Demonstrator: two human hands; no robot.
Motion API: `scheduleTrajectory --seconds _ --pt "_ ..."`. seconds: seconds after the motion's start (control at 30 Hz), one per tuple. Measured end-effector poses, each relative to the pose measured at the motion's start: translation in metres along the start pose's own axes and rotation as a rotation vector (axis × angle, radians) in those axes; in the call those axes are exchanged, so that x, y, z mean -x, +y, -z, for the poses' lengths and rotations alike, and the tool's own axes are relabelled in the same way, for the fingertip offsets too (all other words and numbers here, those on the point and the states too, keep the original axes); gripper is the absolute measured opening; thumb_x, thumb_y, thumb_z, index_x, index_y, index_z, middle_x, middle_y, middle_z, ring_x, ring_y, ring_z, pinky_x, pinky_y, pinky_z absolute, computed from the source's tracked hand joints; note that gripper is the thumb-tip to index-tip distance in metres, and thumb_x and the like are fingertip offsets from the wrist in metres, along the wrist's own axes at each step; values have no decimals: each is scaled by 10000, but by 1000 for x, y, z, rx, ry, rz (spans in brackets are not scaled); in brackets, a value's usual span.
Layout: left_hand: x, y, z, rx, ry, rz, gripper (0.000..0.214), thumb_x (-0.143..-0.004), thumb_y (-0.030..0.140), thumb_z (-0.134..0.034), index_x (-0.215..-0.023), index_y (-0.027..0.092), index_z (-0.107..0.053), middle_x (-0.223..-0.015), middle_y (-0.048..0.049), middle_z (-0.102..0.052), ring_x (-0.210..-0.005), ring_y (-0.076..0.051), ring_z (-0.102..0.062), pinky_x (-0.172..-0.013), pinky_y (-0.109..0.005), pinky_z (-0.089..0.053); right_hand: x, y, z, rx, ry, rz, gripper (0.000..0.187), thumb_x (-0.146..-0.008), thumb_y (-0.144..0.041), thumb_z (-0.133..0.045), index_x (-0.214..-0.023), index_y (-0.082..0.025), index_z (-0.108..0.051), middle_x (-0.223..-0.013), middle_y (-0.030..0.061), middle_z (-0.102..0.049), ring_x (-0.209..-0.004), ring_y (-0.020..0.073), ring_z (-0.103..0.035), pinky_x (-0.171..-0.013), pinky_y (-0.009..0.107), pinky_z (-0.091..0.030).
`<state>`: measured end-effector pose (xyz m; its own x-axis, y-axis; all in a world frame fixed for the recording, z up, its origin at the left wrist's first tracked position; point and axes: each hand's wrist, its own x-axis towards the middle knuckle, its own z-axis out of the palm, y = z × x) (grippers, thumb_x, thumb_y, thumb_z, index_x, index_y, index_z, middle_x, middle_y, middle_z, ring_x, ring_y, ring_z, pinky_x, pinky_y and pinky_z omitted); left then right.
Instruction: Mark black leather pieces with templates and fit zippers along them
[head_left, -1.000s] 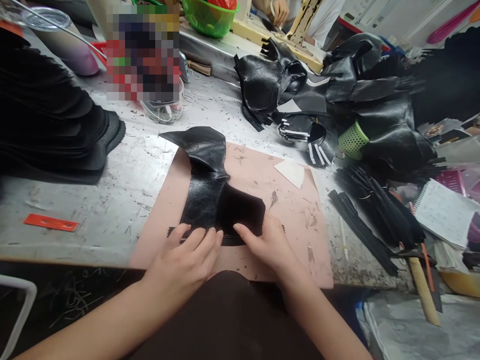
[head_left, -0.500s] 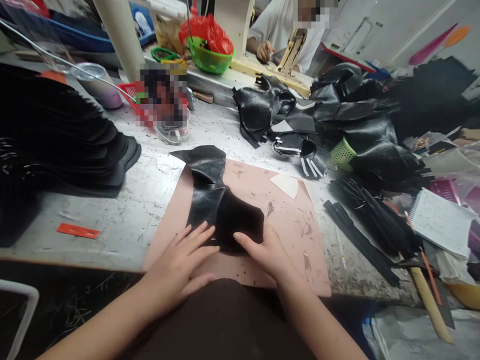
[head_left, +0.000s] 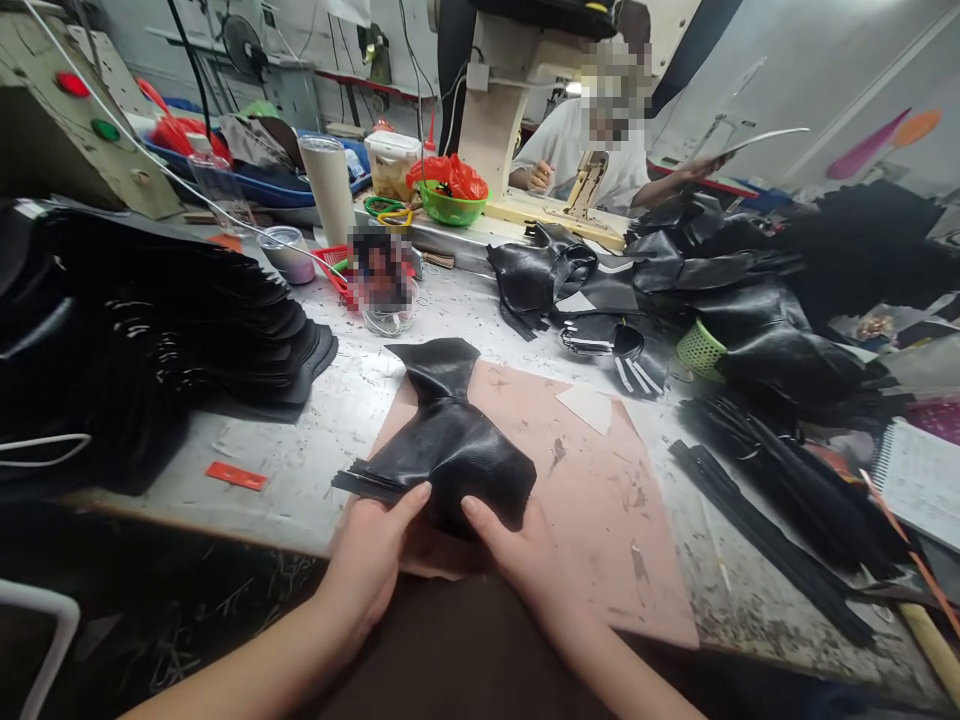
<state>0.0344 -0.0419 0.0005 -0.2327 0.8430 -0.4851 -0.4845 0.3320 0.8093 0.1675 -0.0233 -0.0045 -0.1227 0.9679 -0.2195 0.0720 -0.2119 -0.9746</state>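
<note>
1. Left hand (head_left: pixel 371 545) and right hand (head_left: pixel 523 550) pinched the near edge of a glossy black leather-like piece (head_left: pixel 480 455), thumbs uppermost.
2. The piece extended over a flat pink mat (head_left: pixel 600 530) and past its far edge.
3. A white paper-like wedge (head_left: pixel 589 408) occupied the mat's far right.
4. Stacked black sheets (head_left: pixel 240 345) stood left; long black strips (head_left: pixel 772 542) and a perforated green basket (head_left: pixel 700 352), right.

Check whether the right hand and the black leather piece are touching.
Touching. Head view: the right hand has its thumb laid over the near edge of the black leather piece.
</note>
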Motion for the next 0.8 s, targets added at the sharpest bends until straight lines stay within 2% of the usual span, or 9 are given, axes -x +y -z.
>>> scheduleTrajectory --seconds 0.2,0.37,0.57,0.7,0.8 --pt "-2 -3 3 -80 46 11 441 -560 301 -746 -956 128 -653 -815 -75 -708 -880 -269 -628 -798 -355 -486 -3 3 6 118 -2 55 336 -691 -318 -601 -976 -142 -613 -954 93 -669 -922 254 -615 -820 384 -494" --pt "-3 -5 2 -38 12 60 422 -558 303 -750 -924 120 -652 -803 -74 -708 -791 -256 -648 -731 -356 -513 -6 4 11 211 -30 161 323 -719 -301 -575 -1011 -166 -600 -953 77 -663 -898 240 -617 -792 367 -504" --pt "-2 0 1 -2 -21 91 350 -563 278 -749 -863 125 -656 -754 -55 -707 -741 -231 -651 -648 -300 -520 -9 9 14 318 -59 271 370 -741 -283 -558 -1085 -146 -556 -987 102 -644 -929 246 -596 -824 384 -477" --pt "-1 4 2 -31 7 108 276 -565 261 -747 -778 113 -651 -678 -41 -694 -638 -184 -639 -545 -236 -493 -9 6 13 387 -81 315 354 -760 -282 -544 -1088 -150 -559 -994 103 -637 -929 245 -590 -830 377 -469" --pt "1 5 2 -19 0 91 302 -581 268 -736 -826 114 -648 -722 -51 -700 -677 -201 -647 -568 -257 -501 -9 2 10 404 -69 353 337 -752 -266 -547 -1070 -157 -572 -1003 103 -633 -935 249 -586 -830 370 -468"
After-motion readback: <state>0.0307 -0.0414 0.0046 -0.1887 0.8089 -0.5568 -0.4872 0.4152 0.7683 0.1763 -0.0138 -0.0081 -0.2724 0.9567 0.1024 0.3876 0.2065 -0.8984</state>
